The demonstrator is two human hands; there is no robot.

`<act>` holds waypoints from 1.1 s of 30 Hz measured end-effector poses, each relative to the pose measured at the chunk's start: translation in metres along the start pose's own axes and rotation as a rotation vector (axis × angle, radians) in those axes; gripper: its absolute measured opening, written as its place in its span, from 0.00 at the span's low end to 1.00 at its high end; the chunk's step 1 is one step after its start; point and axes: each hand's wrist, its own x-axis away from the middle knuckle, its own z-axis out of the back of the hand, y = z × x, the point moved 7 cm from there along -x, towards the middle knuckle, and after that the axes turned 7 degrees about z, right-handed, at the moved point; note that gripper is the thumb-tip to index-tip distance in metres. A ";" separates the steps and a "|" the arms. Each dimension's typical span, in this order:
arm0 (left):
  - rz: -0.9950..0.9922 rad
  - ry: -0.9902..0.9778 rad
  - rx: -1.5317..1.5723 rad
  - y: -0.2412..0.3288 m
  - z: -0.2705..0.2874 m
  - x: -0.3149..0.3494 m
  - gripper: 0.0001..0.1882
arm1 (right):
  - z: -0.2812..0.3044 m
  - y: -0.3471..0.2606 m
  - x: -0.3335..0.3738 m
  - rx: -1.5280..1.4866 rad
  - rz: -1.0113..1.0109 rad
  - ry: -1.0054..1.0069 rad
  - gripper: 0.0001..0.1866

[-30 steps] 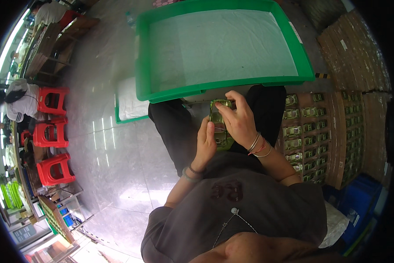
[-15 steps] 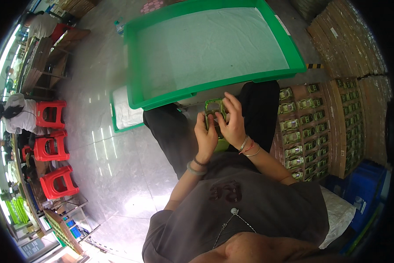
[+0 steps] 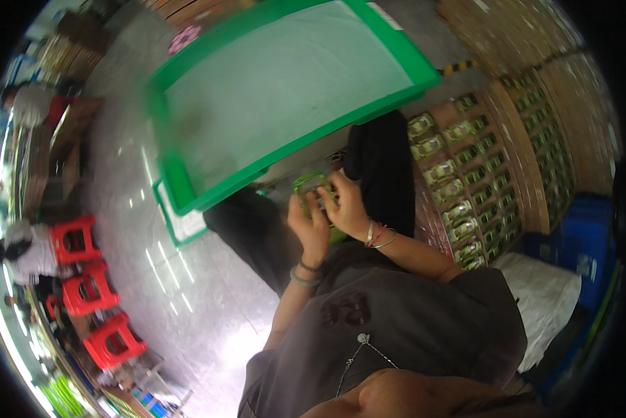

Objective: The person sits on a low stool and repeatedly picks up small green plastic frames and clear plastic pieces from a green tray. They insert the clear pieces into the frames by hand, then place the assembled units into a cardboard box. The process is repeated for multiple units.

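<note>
Between my hands, above my lap, is a small green toy car (image 3: 302,184), its open frame showing past the fingertips. My left hand (image 3: 309,228) closes on its near left side, with the thumb pressed onto it. On the opposite side my right hand (image 3: 348,210) grips it, fingers curled around the edge. Blur and the fingers hide most of the car's middle. Just beyond the hands, a large green tray (image 3: 313,144) lined with a white sheet (image 3: 285,83) rests across my knees.
At my right, cardboard trays hold rows of green toy cars (image 3: 447,189), beside stacked cardboard (image 3: 578,104). A blue crate (image 3: 583,233) and a white sack (image 3: 539,299) stand near my right side. Red stools (image 3: 90,287) and seated people (image 3: 31,251) line the left.
The view has turned, so the tray sits further left and more tilted. Both hands still grip the toy car, and the right fingers have curled down over it.
</note>
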 end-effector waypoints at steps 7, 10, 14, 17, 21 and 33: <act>-0.132 -0.041 -0.171 0.013 -0.035 0.006 0.09 | 0.027 0.013 0.007 0.116 -0.033 0.058 0.09; -0.124 -0.155 -0.234 0.018 -0.064 0.009 0.09 | 0.052 0.029 0.013 0.188 -0.064 0.171 0.10; -0.079 -0.469 -0.319 0.025 -0.109 0.015 0.11 | 0.099 0.058 0.024 0.014 -0.291 0.304 0.12; -0.039 -0.699 -0.186 0.038 -0.128 0.035 0.20 | 0.149 0.135 0.048 -0.079 -0.451 0.500 0.13; 0.162 -0.676 -0.227 -0.015 -0.086 0.020 0.16 | 0.239 0.240 0.038 -0.090 -0.753 0.605 0.14; 0.310 -0.387 -0.246 -0.031 -0.005 0.013 0.12 | 0.348 0.364 -0.009 0.727 -1.092 0.411 0.15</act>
